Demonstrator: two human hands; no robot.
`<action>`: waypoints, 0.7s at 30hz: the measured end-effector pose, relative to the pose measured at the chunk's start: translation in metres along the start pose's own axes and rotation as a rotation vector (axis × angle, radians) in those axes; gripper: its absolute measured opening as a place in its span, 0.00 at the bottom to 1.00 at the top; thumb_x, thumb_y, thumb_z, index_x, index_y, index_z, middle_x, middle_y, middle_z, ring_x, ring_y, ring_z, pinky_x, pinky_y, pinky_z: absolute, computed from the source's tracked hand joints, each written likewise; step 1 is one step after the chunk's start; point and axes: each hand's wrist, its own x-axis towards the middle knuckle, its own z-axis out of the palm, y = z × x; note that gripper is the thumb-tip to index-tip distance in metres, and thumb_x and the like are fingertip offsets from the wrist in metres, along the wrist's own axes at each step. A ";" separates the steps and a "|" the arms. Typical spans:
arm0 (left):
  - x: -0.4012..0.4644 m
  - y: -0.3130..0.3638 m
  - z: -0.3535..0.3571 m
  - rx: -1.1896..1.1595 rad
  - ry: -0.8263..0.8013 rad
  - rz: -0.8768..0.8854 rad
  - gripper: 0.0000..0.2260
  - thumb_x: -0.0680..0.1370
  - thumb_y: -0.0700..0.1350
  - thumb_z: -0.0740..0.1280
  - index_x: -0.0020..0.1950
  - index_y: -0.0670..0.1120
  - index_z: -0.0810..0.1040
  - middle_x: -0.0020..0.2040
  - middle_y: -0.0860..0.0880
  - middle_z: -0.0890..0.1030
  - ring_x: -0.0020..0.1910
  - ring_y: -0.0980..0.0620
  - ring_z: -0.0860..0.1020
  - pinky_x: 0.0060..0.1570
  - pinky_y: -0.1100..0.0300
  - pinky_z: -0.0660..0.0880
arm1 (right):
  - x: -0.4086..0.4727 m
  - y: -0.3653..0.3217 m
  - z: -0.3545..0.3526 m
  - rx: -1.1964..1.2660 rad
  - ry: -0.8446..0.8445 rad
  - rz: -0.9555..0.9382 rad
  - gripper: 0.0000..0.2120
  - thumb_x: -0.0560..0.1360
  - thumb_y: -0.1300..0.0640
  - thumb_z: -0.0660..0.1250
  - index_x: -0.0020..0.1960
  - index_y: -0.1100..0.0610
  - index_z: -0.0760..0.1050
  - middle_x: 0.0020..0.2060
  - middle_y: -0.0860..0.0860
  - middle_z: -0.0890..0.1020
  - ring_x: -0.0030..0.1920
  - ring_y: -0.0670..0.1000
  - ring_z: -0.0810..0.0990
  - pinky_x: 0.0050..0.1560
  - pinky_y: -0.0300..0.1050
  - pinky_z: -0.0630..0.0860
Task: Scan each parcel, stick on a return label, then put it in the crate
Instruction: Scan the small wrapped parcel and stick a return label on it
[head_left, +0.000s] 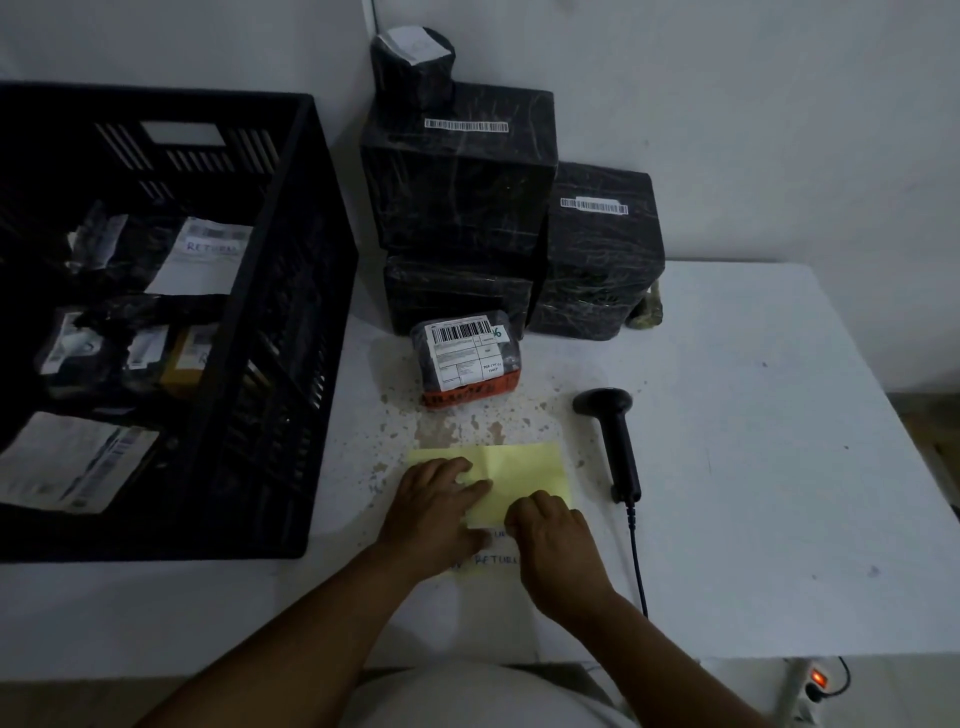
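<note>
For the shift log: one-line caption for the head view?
Both hands, left and right, work the yellow label sheet; scanner lies idle, small parcel waits beside crate.

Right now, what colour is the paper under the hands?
Pale yellow paper, seen best in the head view.

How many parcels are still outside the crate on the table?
5: a small cylinder atop the big box, a flat box beneath it, another box to the right, a small labelled parcel in front. Others may hide behind.

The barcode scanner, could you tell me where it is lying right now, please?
In the head view the barcode scanner lies on the white table, right of the yellow sheet.
</note>
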 end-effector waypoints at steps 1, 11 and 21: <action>0.000 0.000 0.000 0.017 -0.008 0.004 0.35 0.69 0.69 0.67 0.74 0.59 0.69 0.77 0.52 0.63 0.74 0.47 0.60 0.73 0.51 0.55 | -0.001 0.000 -0.002 0.021 0.020 0.003 0.05 0.77 0.60 0.62 0.47 0.51 0.73 0.43 0.47 0.74 0.41 0.48 0.69 0.40 0.42 0.64; 0.001 0.001 -0.001 -0.163 0.020 -0.063 0.41 0.66 0.71 0.69 0.75 0.57 0.64 0.74 0.56 0.67 0.75 0.53 0.60 0.76 0.54 0.38 | 0.016 0.008 -0.035 0.361 0.174 0.127 0.04 0.81 0.59 0.63 0.48 0.54 0.74 0.38 0.49 0.79 0.36 0.49 0.77 0.35 0.48 0.76; 0.016 0.021 -0.053 -0.836 0.436 -0.308 0.26 0.71 0.70 0.66 0.61 0.56 0.77 0.53 0.62 0.80 0.52 0.61 0.78 0.49 0.60 0.78 | 0.080 0.005 -0.063 0.461 0.214 0.021 0.07 0.79 0.52 0.67 0.46 0.44 0.70 0.34 0.43 0.78 0.34 0.44 0.78 0.33 0.38 0.74</action>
